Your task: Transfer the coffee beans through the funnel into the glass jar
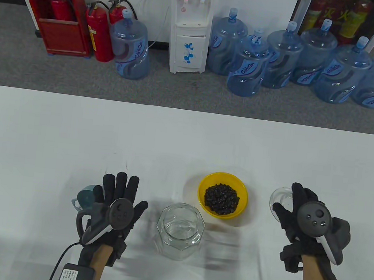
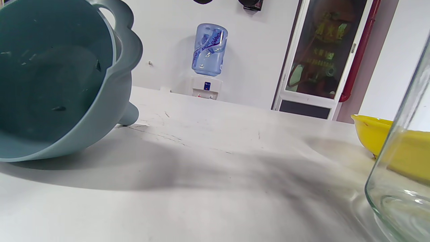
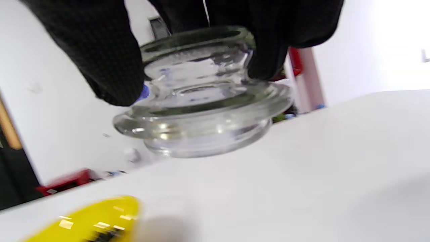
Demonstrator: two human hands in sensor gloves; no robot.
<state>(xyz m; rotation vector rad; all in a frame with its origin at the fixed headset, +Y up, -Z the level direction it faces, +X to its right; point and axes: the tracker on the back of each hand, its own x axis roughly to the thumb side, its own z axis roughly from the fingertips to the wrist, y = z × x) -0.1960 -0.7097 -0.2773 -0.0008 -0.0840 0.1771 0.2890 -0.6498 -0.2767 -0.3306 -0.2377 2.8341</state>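
Note:
An open, empty glass jar [image 1: 180, 231] stands on the white table [image 1: 40, 138], with a yellow bowl [image 1: 223, 195] of dark coffee beans [image 1: 221, 198] just behind it to the right. A blue-grey funnel [image 1: 84, 197] lies on its side at the left. It fills the left of the left wrist view [image 2: 57, 84]. My left hand [image 1: 119, 194] hovers open over it with fingers spread, not touching. My right hand [image 1: 295, 208] grips the glass jar lid [image 1: 277, 198] by its knob. In the right wrist view the lid [image 3: 201, 111] sits at or just above the table.
The jar wall [image 2: 399, 168] and the bowl rim [image 2: 369, 129] show at the right of the left wrist view. Beyond the table's far edge are water bottles, a dispenser and fire extinguishers on the floor.

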